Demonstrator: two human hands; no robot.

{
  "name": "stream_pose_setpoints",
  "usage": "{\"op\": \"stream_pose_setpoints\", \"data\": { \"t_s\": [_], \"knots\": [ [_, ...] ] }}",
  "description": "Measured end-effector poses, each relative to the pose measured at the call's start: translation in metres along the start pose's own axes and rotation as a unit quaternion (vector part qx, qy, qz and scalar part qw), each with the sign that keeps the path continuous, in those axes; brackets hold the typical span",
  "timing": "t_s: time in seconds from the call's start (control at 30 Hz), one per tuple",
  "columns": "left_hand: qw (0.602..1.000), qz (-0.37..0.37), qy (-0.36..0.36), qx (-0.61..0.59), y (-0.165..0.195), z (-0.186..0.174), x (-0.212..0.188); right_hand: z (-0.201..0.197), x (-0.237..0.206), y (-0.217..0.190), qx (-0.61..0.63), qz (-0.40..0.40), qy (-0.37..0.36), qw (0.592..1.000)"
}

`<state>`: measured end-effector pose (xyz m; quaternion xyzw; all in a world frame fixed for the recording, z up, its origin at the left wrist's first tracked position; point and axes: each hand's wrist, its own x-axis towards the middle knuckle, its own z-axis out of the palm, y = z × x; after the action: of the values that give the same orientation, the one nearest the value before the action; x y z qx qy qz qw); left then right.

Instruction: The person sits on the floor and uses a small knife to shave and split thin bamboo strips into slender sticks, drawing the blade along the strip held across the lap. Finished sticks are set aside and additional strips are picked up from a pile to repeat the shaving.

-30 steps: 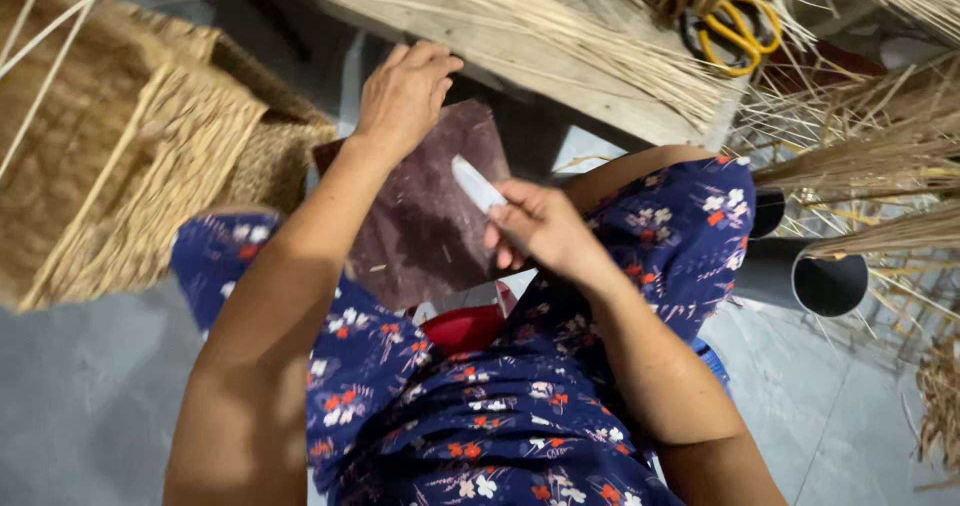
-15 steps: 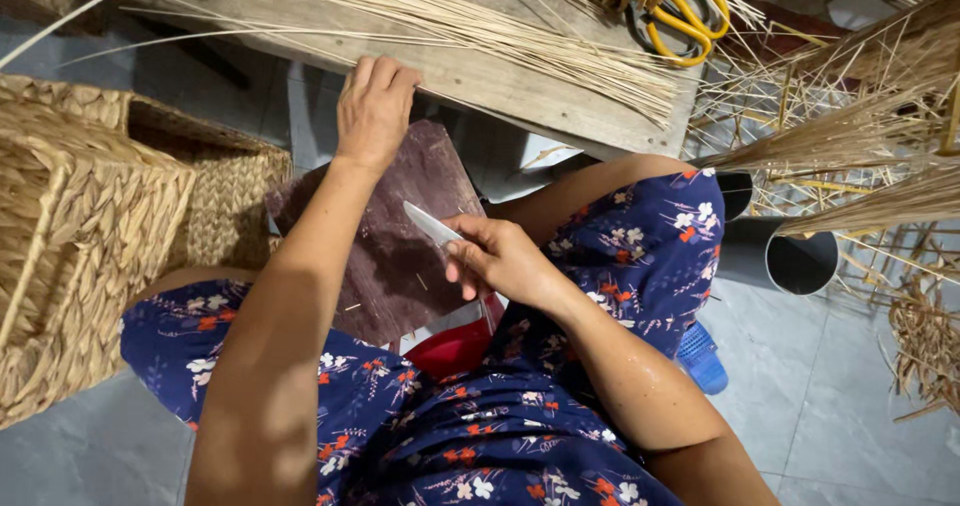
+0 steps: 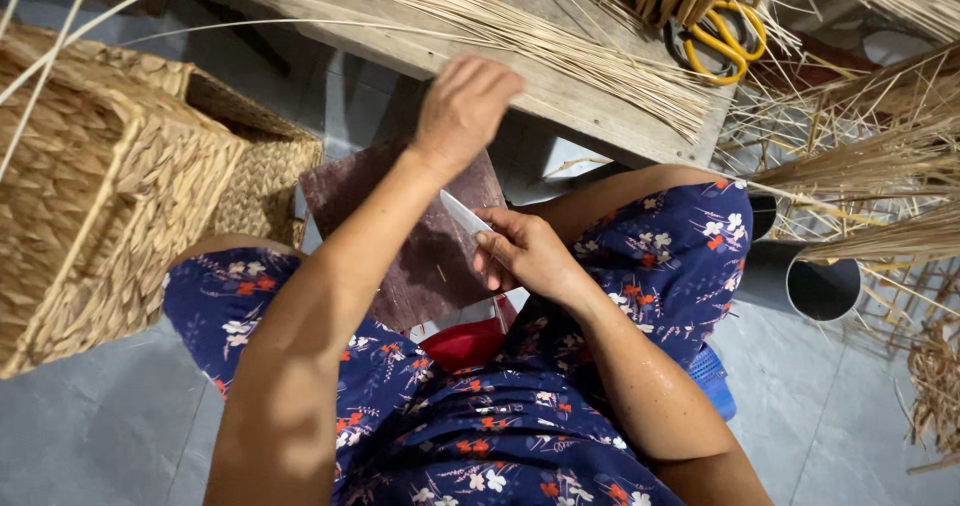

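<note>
My left hand [image 3: 462, 106] reaches forward to the edge of a wooden bench [image 3: 560, 91], its fingers curled at a bundle of thin straw stalks [image 3: 520, 31] lying along the bench. My right hand [image 3: 522, 251] rests over my lap, shut on a small knife [image 3: 462, 211] whose pale blade points up and left. Under both hands a dark brown board [image 3: 425, 266] leans between my knees. I wear a blue flowered garment [image 3: 480, 416].
Woven straw baskets [image 3: 90, 186] stand at the left. Yellow-handled scissors [image 3: 715, 31] lie on the bench at top right. Bunches of dry reed [image 3: 870, 176] and two dark tubes [image 3: 822, 286] are at the right. A red object [image 3: 462, 344] shows below the board.
My left hand has moved up from the top of the board to the straw on the bench. My right hand keeps the knife, shifted slightly left in view as the camera moved.
</note>
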<state>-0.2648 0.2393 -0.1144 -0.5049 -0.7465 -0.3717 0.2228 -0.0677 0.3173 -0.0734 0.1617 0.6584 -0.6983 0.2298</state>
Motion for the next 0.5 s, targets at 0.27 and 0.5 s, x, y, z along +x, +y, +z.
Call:
{"op": "stream_pose_setpoints", "data": {
  "t_s": [0.27, 0.5],
  "knots": [
    [0.993, -0.025, 0.001, -0.119, 0.042, -0.043, 0.026, -0.001, -0.013, -0.006, 0.031, -0.016, -0.093, 0.995],
    [0.983, -0.074, 0.043, -0.16, 0.069, -0.072, 0.044, -0.004, -0.03, -0.012, 0.048, -0.055, -0.198, 0.977]
  ]
}}
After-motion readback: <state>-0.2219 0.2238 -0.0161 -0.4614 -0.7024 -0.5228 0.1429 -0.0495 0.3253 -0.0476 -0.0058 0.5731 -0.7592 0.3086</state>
